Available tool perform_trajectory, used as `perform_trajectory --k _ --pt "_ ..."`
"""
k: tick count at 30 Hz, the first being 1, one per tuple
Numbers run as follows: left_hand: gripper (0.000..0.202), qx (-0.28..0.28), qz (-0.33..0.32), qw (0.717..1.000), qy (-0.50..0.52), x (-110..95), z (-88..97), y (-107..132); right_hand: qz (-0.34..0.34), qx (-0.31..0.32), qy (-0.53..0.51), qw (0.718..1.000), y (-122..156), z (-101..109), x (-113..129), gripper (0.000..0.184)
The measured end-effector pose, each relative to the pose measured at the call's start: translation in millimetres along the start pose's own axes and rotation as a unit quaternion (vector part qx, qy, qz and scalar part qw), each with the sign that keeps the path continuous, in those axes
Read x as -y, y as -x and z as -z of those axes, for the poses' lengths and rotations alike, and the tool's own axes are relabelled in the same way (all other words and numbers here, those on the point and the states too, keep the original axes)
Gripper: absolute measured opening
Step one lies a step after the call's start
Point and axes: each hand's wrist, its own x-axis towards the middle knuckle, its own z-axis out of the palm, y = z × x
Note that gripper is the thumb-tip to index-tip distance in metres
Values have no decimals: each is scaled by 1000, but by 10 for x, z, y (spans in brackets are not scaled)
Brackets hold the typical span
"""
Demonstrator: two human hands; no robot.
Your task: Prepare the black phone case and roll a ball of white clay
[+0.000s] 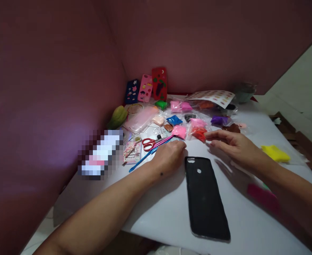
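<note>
A black phone case (206,198) lies flat on the white table (251,226) in front of me. My left hand (169,156) rests just left of its top end, fingers curled under, near a pink clay packet (179,131) and a blue tool (145,157); what is in the fingers, if anything, is hidden. My right hand (231,143) lies flat with fingers stretched out toward a red clay packet (199,134), holding nothing.
Several bagged clay pieces (195,113) in many colours lie at the back. Red-handled scissors (150,143) sit left of my left hand. Three decorated phone cases (146,86) lean on the wall. A yellow clay packet (275,153) lies right. A sticker sheet (214,97) sits behind.
</note>
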Motion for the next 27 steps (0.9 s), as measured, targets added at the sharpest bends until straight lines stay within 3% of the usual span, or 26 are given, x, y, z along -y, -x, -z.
perform_trajectory --k 4,8,10,11,13,16,20,23,27 --pt "16 -21 -28 996 -81 -55 214 -47 20 5 -14 1000 210 -93 -46 32" --pt "21 -107 -13 986 -127 -186 705 57 14 -18 -8 1000 345 -190 -172 32" --pt "22 -173 4 965 -195 -202 958 144 47 -43 16 998 363 -208 -220 28" --pt "23 -176 16 952 -251 -179 1061 177 78 -59 33 995 368 -207 -231 24" --pt "27 -125 62 928 -346 -73 1195 199 151 -91 68 982 377 -195 -225 17" --pt "31 -51 129 902 -409 173 1215 132 223 -127 84 963 393 -169 -189 13" --pt "18 -20 155 903 -400 380 1111 20 216 -134 81 964 393 -155 -179 13" --pt "20 -39 160 909 -383 302 1102 8 195 -131 62 970 389 -155 -175 12" --pt "21 -31 135 940 -312 -74 1082 53 163 -145 17 976 431 -156 -90 12"
